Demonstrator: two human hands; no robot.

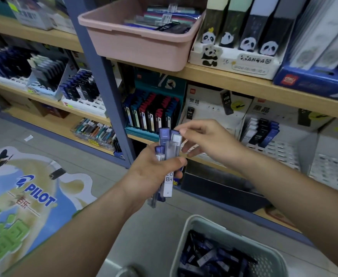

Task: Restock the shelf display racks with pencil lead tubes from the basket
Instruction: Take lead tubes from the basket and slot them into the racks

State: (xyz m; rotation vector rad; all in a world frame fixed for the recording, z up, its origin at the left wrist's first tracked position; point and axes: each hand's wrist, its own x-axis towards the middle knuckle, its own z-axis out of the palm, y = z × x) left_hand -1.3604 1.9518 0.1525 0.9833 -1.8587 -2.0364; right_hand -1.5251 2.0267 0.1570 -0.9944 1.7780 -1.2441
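Left hand (154, 168) is wrapped around a fistful of pencil lead tubes (170, 144), thumb clamped across the front, and they stick out above and below the fist. I count at least four, but they overlap so I can't get an exact number. One has HB printed on its white end. Right hand (206, 140) comes in from the side and pinches the top of one tube with thumb and forefinger, the other fingers loosely curled underneath.

Both hands sit out in front of the shelf edge (214, 164) with open air all round them. The white grid rack (280, 150) is just to the right on that shelf. It holds three short rows of tubes (262, 134), white, black and blue, at its left end, and the open slots take up the rest of it.

The basket (204, 220) is down at the bottom right under the right forearm, with a loose pile of tubes inside, too jumbled to count. A pink tub (136, 47) hangs over the edge of the shelf above. On the floor to the left there's one Pilot floor sticker (34, 192).
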